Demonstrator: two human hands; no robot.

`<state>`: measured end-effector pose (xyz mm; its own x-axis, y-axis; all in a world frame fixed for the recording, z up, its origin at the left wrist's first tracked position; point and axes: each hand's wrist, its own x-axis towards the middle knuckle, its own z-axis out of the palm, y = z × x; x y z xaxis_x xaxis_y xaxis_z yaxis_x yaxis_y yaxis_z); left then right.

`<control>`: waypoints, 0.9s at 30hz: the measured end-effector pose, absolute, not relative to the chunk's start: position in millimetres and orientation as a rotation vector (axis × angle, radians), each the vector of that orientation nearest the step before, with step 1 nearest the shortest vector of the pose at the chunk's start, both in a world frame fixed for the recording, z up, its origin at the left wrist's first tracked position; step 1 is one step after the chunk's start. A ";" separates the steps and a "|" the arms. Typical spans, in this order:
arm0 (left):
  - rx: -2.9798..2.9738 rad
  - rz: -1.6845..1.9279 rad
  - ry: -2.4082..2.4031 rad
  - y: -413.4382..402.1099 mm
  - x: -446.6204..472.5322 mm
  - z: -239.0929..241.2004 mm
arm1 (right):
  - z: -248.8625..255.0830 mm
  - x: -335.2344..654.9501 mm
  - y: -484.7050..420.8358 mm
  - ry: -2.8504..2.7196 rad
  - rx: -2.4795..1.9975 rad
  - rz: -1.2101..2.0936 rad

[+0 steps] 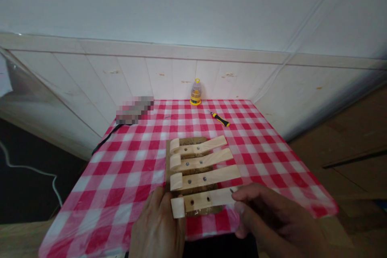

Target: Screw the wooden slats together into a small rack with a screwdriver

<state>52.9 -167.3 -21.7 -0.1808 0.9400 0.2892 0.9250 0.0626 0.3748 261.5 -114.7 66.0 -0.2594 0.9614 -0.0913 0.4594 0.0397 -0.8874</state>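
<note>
A brown board with several pale wooden hooks point(198, 171) screwed across it lies on the red-and-white checked tablecloth point(127, 169) near the front edge. My left hand point(159, 225) rests against the board's near left corner, fingers closed on the curled end of the nearest hook point(202, 200). That hook shows two empty holes. My right hand point(272, 219) is at that hook's right end, fingertips pinched on a small thin dark thing, perhaps a screw point(232, 190).
A yellow-and-black screwdriver point(220, 119) lies further back on the cloth. A clear bit holder with a yellow base point(196, 92) stands at the far edge by the white panelled wall. A blurred grey object point(134, 111) with a black cable sits at the far left.
</note>
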 end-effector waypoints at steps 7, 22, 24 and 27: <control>2.003 0.738 2.282 -167.8 52.5 -21.9 | 90.9 260.5 -78.1 -2.330 -1.238 1.104; 2.212 0.782 2.165 -166.0 41.3 -15.6 | 106.8 215.5 -26.6 -2.936 -0.954 1.103; 2.208 0.810 2.180 -165.0 43.2 -13.1 | 108.2 213.5 -24.2 -2.977 -0.992 1.104; 2.204 0.775 2.157 -165.7 43.3 -13.2 | 110.7 211.3 -23.8 -3.006 -1.011 1.159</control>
